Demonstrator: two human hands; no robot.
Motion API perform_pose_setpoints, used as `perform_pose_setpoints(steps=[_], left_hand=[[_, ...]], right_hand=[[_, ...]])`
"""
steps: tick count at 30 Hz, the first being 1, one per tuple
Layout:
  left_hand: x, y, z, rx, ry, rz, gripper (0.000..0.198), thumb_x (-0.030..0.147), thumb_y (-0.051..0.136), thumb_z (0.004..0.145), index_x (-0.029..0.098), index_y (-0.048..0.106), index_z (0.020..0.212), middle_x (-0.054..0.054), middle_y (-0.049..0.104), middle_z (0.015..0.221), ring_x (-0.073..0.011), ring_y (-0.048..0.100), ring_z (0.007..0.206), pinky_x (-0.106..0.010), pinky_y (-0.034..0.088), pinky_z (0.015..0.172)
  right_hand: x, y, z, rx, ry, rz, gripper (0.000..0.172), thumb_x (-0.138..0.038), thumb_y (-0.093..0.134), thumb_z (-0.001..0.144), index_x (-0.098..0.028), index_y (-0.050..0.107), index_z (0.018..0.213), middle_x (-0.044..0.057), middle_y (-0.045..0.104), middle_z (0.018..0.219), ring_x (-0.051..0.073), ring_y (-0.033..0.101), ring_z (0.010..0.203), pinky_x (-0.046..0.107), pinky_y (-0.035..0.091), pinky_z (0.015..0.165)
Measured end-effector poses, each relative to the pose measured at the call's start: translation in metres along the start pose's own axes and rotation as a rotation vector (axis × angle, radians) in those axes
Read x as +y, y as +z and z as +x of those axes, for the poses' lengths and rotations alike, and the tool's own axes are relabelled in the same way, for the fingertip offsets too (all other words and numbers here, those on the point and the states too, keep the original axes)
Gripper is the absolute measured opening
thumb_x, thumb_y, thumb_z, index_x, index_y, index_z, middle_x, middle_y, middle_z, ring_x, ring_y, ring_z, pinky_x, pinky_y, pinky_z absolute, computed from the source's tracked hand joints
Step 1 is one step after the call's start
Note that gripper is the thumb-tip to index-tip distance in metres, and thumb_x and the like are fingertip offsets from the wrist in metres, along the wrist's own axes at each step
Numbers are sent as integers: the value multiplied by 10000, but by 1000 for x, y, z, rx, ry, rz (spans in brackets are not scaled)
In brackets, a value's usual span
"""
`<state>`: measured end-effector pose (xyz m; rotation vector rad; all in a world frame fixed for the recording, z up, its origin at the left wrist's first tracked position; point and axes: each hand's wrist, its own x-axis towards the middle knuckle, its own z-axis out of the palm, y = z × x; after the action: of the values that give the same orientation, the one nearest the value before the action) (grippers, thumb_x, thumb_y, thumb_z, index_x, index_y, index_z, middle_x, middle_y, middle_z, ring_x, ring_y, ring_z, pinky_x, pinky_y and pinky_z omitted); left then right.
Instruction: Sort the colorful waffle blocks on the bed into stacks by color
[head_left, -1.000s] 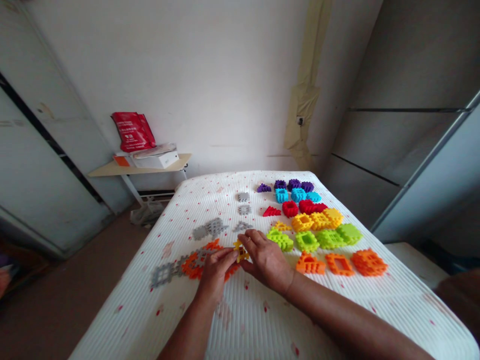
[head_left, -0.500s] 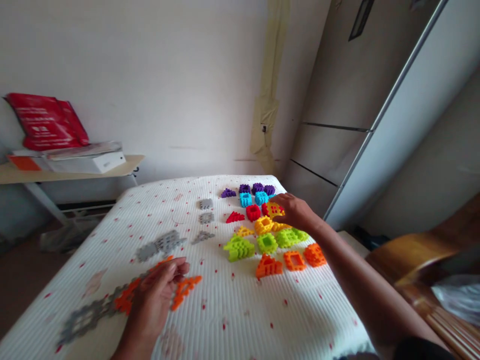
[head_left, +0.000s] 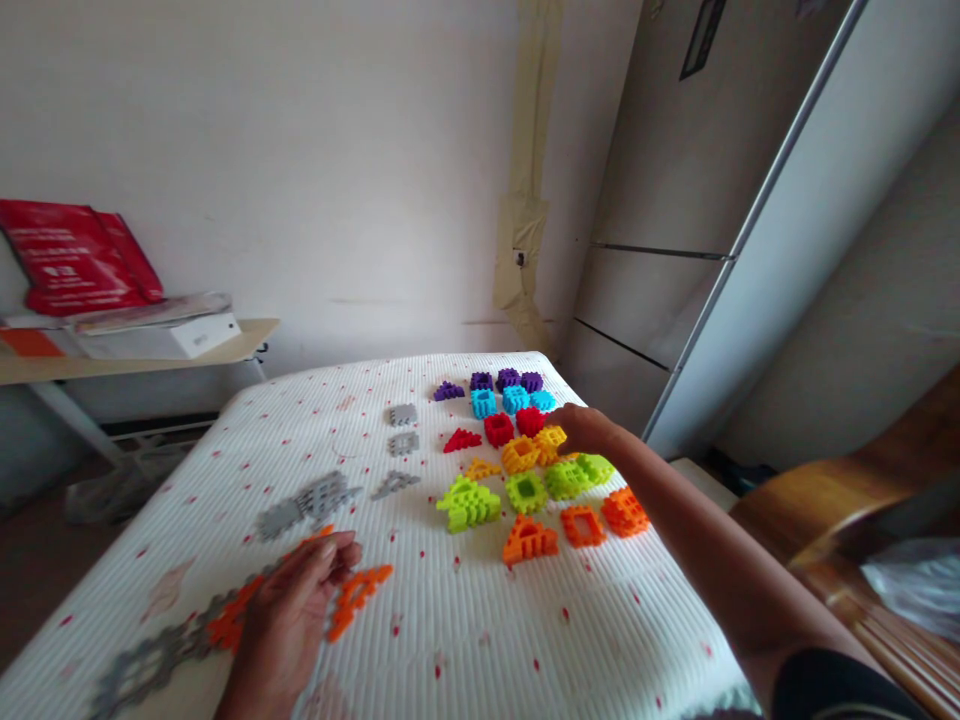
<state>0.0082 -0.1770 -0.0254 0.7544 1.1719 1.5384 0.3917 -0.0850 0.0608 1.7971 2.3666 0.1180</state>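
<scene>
My left hand [head_left: 289,610] hovers low over the left part of the bed, fingers loosely bent with nothing visible in them. Partly covered by it are orange flat pieces [head_left: 229,615] joined to a grey notched strip [head_left: 142,670]. Just right of its fingers lies an orange triangular piece [head_left: 358,600]. My right hand [head_left: 585,430] reaches to the far right side, its fingers closed at a yellow block [head_left: 551,443], fingertips mostly hidden. Beside that stands another yellow block [head_left: 520,455]. Red blocks [head_left: 499,430] sit behind, green blocks [head_left: 527,492] in front.
Orange blocks [head_left: 583,526] form the nearest row; blue [head_left: 484,403] and purple blocks [head_left: 481,381] stand farthest back. Grey pieces [head_left: 307,505] lie left of centre on the white quilted cover [head_left: 450,650]. A grey cabinet [head_left: 675,200] rises at right, a side table [head_left: 255,335] at left.
The yellow block at my right hand has come down from in front of the red block into the yellow row. My left hand stays by the orange pieces. The view has shifted slightly.
</scene>
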Motion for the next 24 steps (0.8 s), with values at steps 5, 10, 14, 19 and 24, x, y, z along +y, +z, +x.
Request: perform_pose_setpoints(steps=[5, 10, 14, 19, 24], left_hand=[[-1, 0, 0, 0, -3, -16, 276, 391, 794, 471, 217, 721, 673, -18, 697, 677, -172, 617, 646, -336, 528, 614], [-6, -3, 2, -23, -11, -28, 273, 374, 786, 513, 204, 723, 717, -18, 697, 687, -161, 618, 662, -313, 518, 623], [-5, -3, 0, -25, 1, -50, 248, 347, 775, 537, 180, 716, 710, -18, 692, 685, -149, 618, 656, -296, 507, 631], [-4, 0, -4, -18, 11, -49, 234, 336, 749, 572, 151, 704, 708, -19, 678, 654, -133, 613, 632, -274, 487, 632], [-5, -3, 0, 36, 74, 126, 301, 381, 726, 607, 124, 701, 764, -46, 680, 650, -141, 610, 622, -243, 452, 582]], right_hand=[[0, 2, 3, -23, -1, 6, 538, -280, 735, 684, -250, 585, 1200, 69, 612, 1188, 248, 548, 1090, 329, 449, 873], [2, 6, 5, -31, 1, 10, 532, -291, 729, 679, -260, 591, 1192, 52, 618, 1180, 234, 557, 1081, 306, 449, 862], [2, 8, 7, -32, -11, 19, 528, -270, 715, 678, -240, 591, 1191, 62, 623, 1176, 236, 574, 1064, 308, 454, 855], [3, 13, 9, -28, -41, 32, 476, -222, 683, 682, -208, 615, 1153, 104, 642, 1129, 268, 604, 1020, 353, 472, 830], [13, 21, 11, 79, -49, 47, 539, -203, 673, 658, -223, 584, 1188, 102, 618, 1181, 267, 592, 1059, 363, 479, 850]])
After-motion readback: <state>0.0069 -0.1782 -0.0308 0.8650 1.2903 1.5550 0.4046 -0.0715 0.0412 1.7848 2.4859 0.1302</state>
